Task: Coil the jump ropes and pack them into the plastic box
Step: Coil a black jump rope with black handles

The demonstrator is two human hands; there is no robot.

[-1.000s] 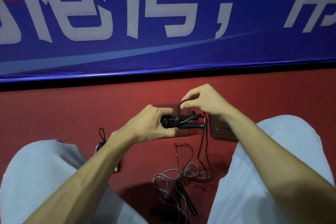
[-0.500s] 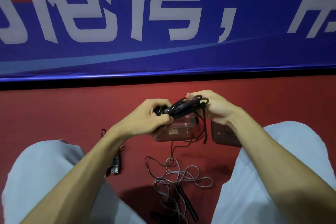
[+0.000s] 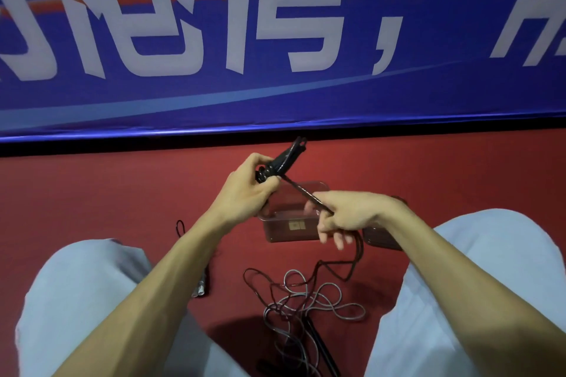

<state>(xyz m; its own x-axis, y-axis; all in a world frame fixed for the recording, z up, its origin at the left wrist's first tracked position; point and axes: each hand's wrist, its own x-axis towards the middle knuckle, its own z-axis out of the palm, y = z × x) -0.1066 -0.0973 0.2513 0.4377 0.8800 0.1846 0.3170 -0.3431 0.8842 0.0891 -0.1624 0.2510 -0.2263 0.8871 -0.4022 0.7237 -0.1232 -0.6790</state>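
Note:
My left hand (image 3: 245,193) grips the black handles of a jump rope (image 3: 286,159), tilted up and away, with cord wound round them. My right hand (image 3: 346,214) pinches that rope's dark cord (image 3: 303,191) and holds it taut between the two hands. The rest of the cord hangs from my right hand down to the red floor. A clear plastic box (image 3: 291,228) stands open on the floor under my hands. A second jump rope (image 3: 309,300) with a grey cord lies tangled on the floor between my knees, its black handle (image 3: 321,349) nearest me.
The box's lid (image 3: 382,237) lies right of the box, partly behind my right wrist. A small dark item with a loop (image 3: 180,228) and a metallic end (image 3: 200,288) lies by my left forearm. A blue banner (image 3: 275,40) stands upright at the back. My knees flank the ropes.
My left hand has lifted and tilted the handles upward. My right hand has left the handles and moved down and right, drawing the cord out taut.

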